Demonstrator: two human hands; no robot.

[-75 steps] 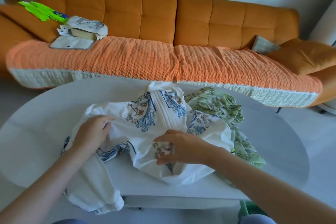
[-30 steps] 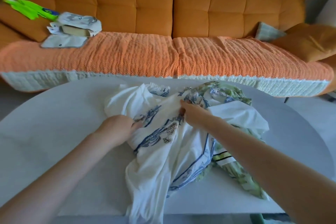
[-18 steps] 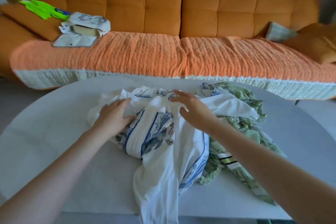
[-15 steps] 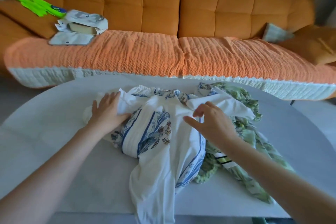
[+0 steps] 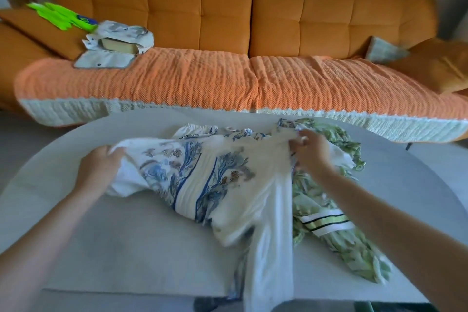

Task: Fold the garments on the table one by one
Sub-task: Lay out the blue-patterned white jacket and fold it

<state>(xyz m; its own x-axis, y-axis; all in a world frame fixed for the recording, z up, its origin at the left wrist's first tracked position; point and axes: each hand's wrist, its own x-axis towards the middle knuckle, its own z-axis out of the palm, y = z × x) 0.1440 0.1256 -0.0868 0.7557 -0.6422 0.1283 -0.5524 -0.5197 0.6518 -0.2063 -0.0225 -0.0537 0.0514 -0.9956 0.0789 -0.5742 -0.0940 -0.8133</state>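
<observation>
Two hands stretch one white blue-print garment (image 5: 215,180) on the tabletop (image 5: 126,248)
Left hand (image 5: 101,167) at 9 o'clock, right hand (image 5: 310,152) at 3, each grip seemingly closed on cloth; green garment (image 5: 329,205) beneath

Dress (image 5: 207,180) on table (image 5: 126,248), partly over garment (image 5: 329,210) (right); sofa (image 5: 228,33) behind

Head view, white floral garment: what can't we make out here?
- White floral garment: its lower end runs past the table edge and out of the bottom of the frame; motion blur there too.
- Green leaf-print garment: its left part lies under the white one and the right hand.
- Left hand: fingertips buried in cloth.
</observation>
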